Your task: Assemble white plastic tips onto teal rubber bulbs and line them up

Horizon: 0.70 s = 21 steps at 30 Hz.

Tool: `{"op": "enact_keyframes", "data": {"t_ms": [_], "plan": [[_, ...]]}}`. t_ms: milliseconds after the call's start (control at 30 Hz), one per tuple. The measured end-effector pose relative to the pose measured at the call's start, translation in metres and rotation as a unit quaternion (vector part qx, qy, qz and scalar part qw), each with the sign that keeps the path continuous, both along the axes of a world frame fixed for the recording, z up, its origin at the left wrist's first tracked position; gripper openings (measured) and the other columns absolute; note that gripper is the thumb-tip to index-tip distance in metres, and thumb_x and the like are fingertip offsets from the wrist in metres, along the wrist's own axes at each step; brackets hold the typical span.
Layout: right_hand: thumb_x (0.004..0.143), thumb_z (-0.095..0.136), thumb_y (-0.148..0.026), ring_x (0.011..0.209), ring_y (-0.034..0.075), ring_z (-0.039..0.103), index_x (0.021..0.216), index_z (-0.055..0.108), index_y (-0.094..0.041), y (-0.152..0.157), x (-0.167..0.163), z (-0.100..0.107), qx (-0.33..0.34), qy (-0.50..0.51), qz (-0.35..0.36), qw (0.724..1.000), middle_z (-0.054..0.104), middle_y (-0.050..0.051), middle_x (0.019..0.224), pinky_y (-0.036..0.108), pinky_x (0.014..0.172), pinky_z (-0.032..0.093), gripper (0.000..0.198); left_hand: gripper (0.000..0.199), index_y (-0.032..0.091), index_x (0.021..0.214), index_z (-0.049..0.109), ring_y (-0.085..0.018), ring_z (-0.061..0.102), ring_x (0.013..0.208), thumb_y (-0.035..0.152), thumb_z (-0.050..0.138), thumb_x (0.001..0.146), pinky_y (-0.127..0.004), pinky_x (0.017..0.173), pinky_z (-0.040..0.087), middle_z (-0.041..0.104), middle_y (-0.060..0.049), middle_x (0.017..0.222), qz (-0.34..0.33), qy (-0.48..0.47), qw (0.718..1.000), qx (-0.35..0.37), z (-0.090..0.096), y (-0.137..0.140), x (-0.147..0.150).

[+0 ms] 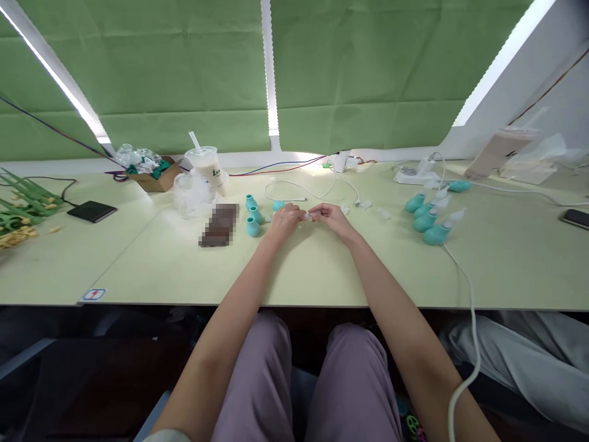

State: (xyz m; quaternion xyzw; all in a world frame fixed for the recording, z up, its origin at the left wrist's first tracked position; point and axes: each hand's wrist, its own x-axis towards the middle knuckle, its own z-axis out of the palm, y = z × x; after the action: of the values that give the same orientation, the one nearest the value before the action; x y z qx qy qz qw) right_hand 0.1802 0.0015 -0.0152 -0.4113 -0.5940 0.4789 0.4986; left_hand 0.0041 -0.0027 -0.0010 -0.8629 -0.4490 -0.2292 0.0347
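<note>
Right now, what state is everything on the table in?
Small white piece: held between left hand and right hand
Three left teal bulbs: upright, mouths open
Four right teal bulbs: tilted, pale tips on
Drink cup: upright, straw in
Cardboard box: open, filled
Rightmost phone: screen dark

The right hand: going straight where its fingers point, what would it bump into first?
The right hand would probably meet the left hand first, with the small white piece between them; depth is unclear.
</note>
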Motion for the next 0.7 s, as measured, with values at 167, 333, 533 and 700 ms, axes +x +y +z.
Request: {"op": "enact_keyframes", "data": {"t_ms": [167, 333, 533, 700], "plan": [[0.056, 0.079, -0.048, 0.07, 0.015, 0.06, 0.079, 0.068, -0.018, -0.001, 0.0, 0.003, 0.014, 0.036, -0.002, 0.999, 0.068, 0.003, 0.073, 0.034, 0.078, 0.048, 0.039, 0.028, 0.021, 0.087, 0.073, -0.018, 0.056, 0.081, 0.015, 0.046, 0.089, -0.027, 0.066, 0.039, 0.068, -0.006, 0.08, 0.012, -0.13, 0.991, 0.011, -0.007, 0.002, 0.007], [0.055, 0.081, -0.045, 0.068, 0.014, 0.059, 0.078, 0.069, -0.019, -0.003, -0.004, 0.007, 0.014, 0.074, -0.014, 0.997, 0.067, 0.001, 0.071, 0.034, 0.079, 0.048, 0.038, 0.026, 0.022, 0.086, 0.074, -0.017, 0.056, 0.073, 0.017, 0.049, 0.089, -0.029, 0.069, 0.042, 0.071, -0.005, 0.076, 0.022, -0.233, 0.971, 0.041, -0.012, 0.003, 0.013], [0.052, 0.083, -0.046, 0.07, 0.015, 0.061, 0.079, 0.07, -0.019, -0.005, -0.004, 0.009, 0.005, 0.077, -0.007, 0.997, 0.069, 0.003, 0.076, 0.036, 0.081, 0.049, 0.041, 0.026, 0.022, 0.084, 0.075, -0.017, 0.054, 0.07, 0.016, 0.05, 0.088, -0.028, 0.067, 0.04, 0.07, -0.004, 0.073, 0.02, -0.207, 0.977, 0.038, -0.013, 0.003, 0.013], [0.054, 0.082, -0.049, 0.074, 0.017, 0.063, 0.081, 0.069, -0.019, -0.006, -0.001, 0.009, -0.012, 0.054, 0.006, 0.998, 0.07, 0.005, 0.08, 0.039, 0.087, 0.049, 0.043, 0.026, 0.023, 0.089, 0.074, -0.018, 0.054, 0.075, 0.018, 0.049, 0.09, -0.028, 0.065, 0.038, 0.069, -0.005, 0.076, 0.015, -0.151, 0.988, 0.017, -0.011, 0.002, 0.01]]}}
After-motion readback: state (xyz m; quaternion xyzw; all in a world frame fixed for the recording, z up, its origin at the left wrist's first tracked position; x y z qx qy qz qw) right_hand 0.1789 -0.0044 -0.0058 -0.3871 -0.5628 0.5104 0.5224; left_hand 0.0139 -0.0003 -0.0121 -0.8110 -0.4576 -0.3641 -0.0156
